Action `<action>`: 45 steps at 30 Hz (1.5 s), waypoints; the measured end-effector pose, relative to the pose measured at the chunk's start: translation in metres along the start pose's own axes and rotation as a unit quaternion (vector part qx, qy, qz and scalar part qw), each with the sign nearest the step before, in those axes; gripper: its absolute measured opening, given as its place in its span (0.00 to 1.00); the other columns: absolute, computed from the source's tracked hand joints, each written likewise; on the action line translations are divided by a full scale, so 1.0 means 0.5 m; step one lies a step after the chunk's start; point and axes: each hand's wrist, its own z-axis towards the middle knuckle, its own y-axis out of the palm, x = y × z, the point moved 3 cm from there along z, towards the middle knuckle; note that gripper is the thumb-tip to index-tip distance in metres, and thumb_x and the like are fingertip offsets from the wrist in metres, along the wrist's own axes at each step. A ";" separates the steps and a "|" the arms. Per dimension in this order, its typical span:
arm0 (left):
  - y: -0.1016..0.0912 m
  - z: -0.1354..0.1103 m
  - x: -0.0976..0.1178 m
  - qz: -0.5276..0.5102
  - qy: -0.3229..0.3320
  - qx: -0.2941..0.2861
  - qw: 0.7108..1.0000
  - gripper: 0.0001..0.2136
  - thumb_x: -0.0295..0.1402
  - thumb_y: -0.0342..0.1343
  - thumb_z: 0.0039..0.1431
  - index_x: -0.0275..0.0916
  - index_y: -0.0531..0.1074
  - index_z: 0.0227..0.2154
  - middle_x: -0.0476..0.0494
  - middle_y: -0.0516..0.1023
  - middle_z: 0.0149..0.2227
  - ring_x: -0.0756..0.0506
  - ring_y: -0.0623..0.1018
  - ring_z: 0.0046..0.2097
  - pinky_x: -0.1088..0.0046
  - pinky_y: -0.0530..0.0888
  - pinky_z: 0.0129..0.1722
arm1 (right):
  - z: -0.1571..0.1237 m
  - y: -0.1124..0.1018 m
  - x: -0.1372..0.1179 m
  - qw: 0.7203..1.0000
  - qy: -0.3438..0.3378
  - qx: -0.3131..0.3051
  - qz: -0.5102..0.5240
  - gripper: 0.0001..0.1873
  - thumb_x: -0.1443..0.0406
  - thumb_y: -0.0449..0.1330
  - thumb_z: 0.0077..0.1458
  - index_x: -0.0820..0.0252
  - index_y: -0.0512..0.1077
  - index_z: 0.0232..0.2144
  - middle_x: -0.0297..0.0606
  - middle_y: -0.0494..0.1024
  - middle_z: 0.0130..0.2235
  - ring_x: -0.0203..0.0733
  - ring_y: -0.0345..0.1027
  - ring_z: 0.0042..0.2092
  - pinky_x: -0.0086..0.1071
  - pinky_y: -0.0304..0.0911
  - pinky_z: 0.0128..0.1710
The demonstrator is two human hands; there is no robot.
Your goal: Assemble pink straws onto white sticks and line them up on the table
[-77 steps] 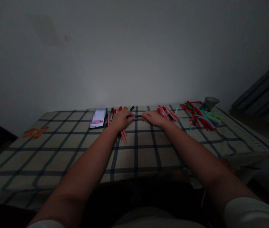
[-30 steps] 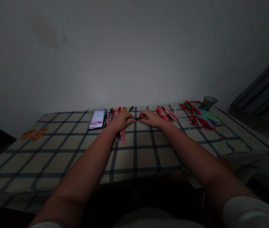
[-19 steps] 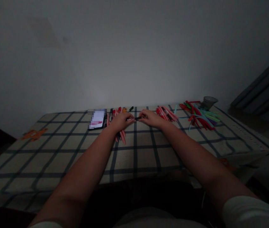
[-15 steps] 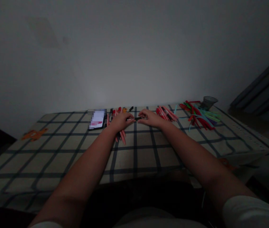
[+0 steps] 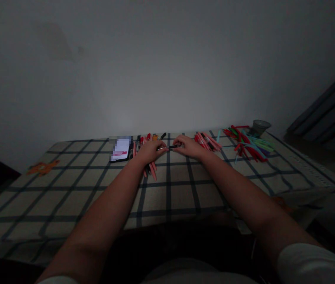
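Note:
Between my two hands a slim black pen (image 5: 172, 147) lies level, just above the checked tablecloth. My left hand (image 5: 150, 151) pinches its left end, where a thin light-coloured part shows. On the pen's other end, the fingertips of my right hand (image 5: 187, 146) are closed. Under and beside my left hand lies a pile of pink and black pens (image 5: 152, 170), partly covered by the hand. A second bunch of pink, red and black pens (image 5: 207, 142) rests just right of my right hand.
A phone (image 5: 121, 148) with a lit screen lies at the left. Red, green and blue fuzzy strips (image 5: 248, 146) are heaped at the right, beside a dark cup (image 5: 259, 127). An orange figure (image 5: 43, 167) marks the cloth's left side. A wall (image 5: 167, 71) stands behind the table.
The fingers of my right hand have shifted slightly along the pen, and more of its black length shows between the hands. Both arms stay in place.

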 end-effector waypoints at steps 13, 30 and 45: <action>-0.006 -0.002 0.001 0.009 -0.003 0.006 1.000 0.14 0.45 0.51 0.60 0.41 0.75 0.38 0.45 0.79 0.35 0.45 0.75 0.37 0.71 0.66 0.34 | 0.001 -0.009 0.013 0.999 -0.010 0.036 -0.018 0.07 0.66 0.60 0.54 0.61 0.71 0.37 0.40 0.72 0.39 0.42 0.64 0.43 0.35 0.58 0.46; -0.014 -0.006 -0.001 0.057 -0.049 0.018 0.997 0.14 0.41 0.51 0.59 0.43 0.76 0.43 0.44 0.79 0.37 0.44 0.75 0.37 0.71 0.68 0.34 | 0.001 -0.021 0.020 0.994 -0.021 0.080 -0.073 0.07 0.65 0.59 0.55 0.60 0.72 0.38 0.41 0.73 0.40 0.43 0.64 0.44 0.36 0.58 0.47; -0.021 -0.008 0.002 0.086 -0.072 0.004 0.994 0.16 0.42 0.50 0.60 0.45 0.76 0.46 0.43 0.79 0.42 0.42 0.76 0.43 0.67 0.70 0.40 | -0.005 -0.049 0.014 0.991 -0.018 0.077 -0.105 0.08 0.64 0.59 0.57 0.60 0.74 0.39 0.41 0.74 0.41 0.43 0.64 0.47 0.35 0.58 0.49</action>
